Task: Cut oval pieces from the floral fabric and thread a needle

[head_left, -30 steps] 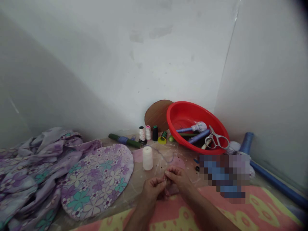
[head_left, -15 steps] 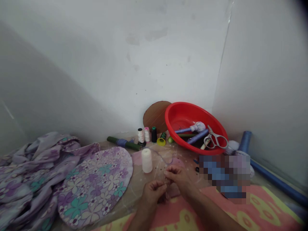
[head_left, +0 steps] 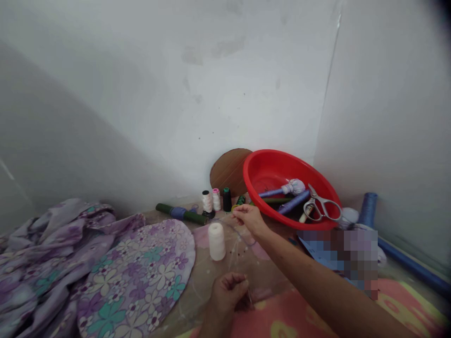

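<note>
My right hand (head_left: 248, 218) reaches toward the back of the work surface, its finger and thumb pinched near a thin purple thread (head_left: 243, 230). The thread seems to run from those fingertips, though it is faint. My left hand (head_left: 227, 295) rests low at the front, pinching a thin metal needle (head_left: 249, 298). A white thread cone (head_left: 216, 241) stands just left of my right forearm. Behind it are several thread spools, including a black one (head_left: 227, 199).
A red plastic basin (head_left: 282, 162) at the back holds steel scissors (head_left: 322, 209) and bound purple rolls. A floral cloth circle (head_left: 137, 277) and crumpled purple cloth (head_left: 52, 249) lie left. A pixelated patch (head_left: 338, 258) hides the area right of my forearm.
My hands have come apart. The right hand has moved back and up toward the spools, and the left has dropped lower toward the front edge.
</note>
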The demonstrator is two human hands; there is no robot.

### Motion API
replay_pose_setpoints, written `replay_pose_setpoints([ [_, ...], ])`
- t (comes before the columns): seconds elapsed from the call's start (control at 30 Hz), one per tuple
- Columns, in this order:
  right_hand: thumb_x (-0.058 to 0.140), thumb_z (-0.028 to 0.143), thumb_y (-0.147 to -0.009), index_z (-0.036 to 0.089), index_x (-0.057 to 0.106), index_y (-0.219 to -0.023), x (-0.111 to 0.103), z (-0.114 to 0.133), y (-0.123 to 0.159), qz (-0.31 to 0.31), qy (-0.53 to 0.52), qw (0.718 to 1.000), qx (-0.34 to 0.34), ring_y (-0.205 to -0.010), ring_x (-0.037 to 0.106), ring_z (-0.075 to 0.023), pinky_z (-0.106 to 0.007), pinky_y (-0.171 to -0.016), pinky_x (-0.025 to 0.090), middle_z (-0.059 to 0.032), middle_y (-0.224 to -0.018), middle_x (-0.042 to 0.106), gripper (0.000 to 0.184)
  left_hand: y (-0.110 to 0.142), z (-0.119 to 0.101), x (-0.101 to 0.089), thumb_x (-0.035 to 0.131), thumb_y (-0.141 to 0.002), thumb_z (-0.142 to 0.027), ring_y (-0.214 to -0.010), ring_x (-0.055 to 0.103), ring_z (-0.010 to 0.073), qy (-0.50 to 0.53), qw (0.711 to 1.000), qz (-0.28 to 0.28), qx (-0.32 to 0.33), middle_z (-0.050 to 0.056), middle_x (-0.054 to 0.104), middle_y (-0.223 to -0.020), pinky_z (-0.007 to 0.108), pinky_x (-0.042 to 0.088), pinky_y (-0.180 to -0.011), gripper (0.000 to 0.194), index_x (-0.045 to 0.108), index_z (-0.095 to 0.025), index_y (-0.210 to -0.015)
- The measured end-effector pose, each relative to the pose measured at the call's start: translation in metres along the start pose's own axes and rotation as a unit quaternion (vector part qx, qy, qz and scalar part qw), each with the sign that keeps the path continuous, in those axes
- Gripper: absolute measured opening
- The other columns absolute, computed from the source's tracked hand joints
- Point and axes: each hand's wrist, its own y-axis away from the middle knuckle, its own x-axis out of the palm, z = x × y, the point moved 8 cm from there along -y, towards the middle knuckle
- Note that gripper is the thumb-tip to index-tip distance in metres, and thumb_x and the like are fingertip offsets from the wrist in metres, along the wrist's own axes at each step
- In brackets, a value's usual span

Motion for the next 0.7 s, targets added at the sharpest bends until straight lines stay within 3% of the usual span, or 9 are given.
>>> replay_pose_setpoints([
  [0.23,0.061,0.022,-0.053,0.012,0.057,-0.063,0.016,-0.003,-0.021,0.036,-0.011,0.999,-0.002,-0.042,0.043,-0.0055,-0.020,-0.044,0.033,-0.0002,-0.053,0.059,0.015,-0.002,0.004,-0.002,0.074,-0.036,-0.044,-0.032,0.048,0.0106,0.011,0.999,-0.013,-0.029,-0.001,0.055,-0.037,0.020,0.034,-0.036,0.044,0.051,-0.015,-0.059],
  [0.33,0.063,0.021,-0.052,0.011,0.058,-0.065,0.018,-0.007,-0.021,0.047,-0.016,0.999,0.010,-0.042,0.044,-0.0056,-0.020,-0.044,0.033,-0.0002,-0.053,0.059,0.017,-0.002,0.004,-0.002,0.075,-0.031,-0.044,-0.033,0.049,0.0114,0.019,0.999,-0.015,-0.045,-0.001,0.056,-0.037,0.020,0.035,-0.036,0.047,0.051,-0.015,-0.058],
  [0.7,0.065,0.021,-0.050,0.011,0.060,-0.065,0.010,-0.010,-0.010,0.045,-0.033,0.998,0.027,-0.040,0.043,-0.0052,-0.021,-0.043,0.032,0.0012,-0.049,0.058,0.019,-0.006,0.008,-0.006,0.077,-0.037,-0.037,-0.039,0.052,0.0110,0.055,0.997,-0.018,-0.042,0.000,0.059,-0.044,0.020,0.038,-0.041,0.041,0.053,-0.014,-0.062],
])
